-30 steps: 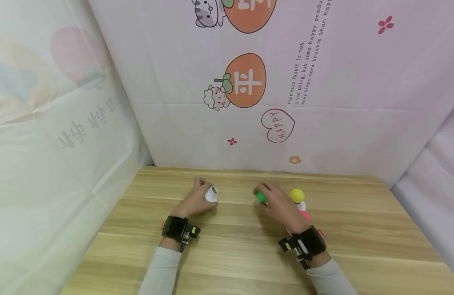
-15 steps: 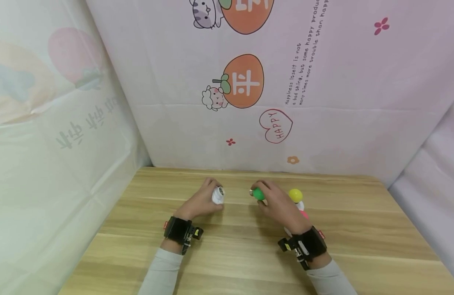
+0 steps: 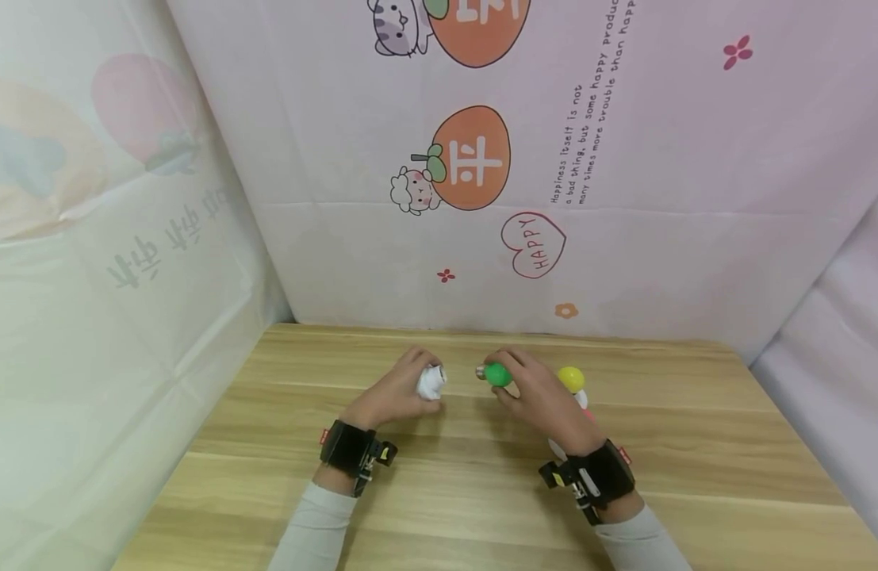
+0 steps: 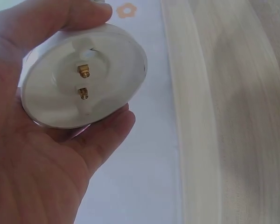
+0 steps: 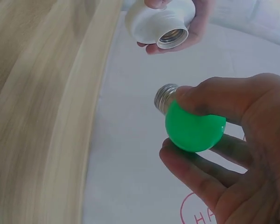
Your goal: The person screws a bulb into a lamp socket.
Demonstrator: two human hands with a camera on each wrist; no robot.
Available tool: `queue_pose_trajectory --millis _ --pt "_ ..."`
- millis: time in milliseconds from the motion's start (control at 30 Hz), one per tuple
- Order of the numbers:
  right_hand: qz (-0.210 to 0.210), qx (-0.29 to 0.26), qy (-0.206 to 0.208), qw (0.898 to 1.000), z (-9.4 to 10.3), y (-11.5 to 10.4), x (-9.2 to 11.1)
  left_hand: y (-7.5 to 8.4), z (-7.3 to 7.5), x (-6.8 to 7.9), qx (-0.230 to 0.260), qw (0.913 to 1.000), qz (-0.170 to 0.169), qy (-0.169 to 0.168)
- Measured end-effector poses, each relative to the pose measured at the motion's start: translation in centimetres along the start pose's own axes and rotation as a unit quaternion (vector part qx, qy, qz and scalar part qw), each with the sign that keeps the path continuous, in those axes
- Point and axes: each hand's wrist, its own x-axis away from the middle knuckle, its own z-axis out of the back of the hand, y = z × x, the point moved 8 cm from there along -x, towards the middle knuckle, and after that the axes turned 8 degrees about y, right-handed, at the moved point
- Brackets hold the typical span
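Observation:
My left hand grips a white lamp socket by its sides, its threaded mouth turned toward the right. In the left wrist view the underside of the socket shows two brass screw terminals. Across from it, my right hand pinches a green light bulb between thumb and fingers. The bulb's silver screw base points left at the socket's mouth, with a gap between the two. Both things are held up over the back part of the table.
Beside my right hand, a yellow bulb stands on the wooden table with a white piece by it. Something pink and another white piece are partly hidden by that hand. A printed cloth hangs behind the table.
My left hand has moved right with the socket, turning its mouth toward the bulb. My right hand has tilted the green bulb so its screw base now shows, pointing left.

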Motion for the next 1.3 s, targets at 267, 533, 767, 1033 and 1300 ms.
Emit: queue_pose_trajectory --millis 267,533,767,1033,1300 --pt "0.002 -0.008 0.007 1.000 0.2 -0.2 0.0 1.2 0.0 0.1 -0.011 0.9997 -0.021 -0.003" --pt "0.010 -0.033 0.002 0.999 0.0 -0.5 -0.1 1.6 -0.2 0.1 0.001 0.9997 -0.023 -0.006" --pt "0.020 -0.036 0.000 0.999 -0.1 -0.9 -0.1 2.1 -0.3 0.0 0.022 0.9993 -0.029 -0.010" --pt "0.033 -0.045 0.005 0.998 0.0 -1.5 -0.2 3.2 -0.2 0.1 0.025 0.9980 -0.056 -0.012" --pt "0.054 -0.063 0.002 0.997 -0.3 -1.8 -0.1 3.6 -0.5 0.1 0.022 0.9973 -0.069 -0.012"
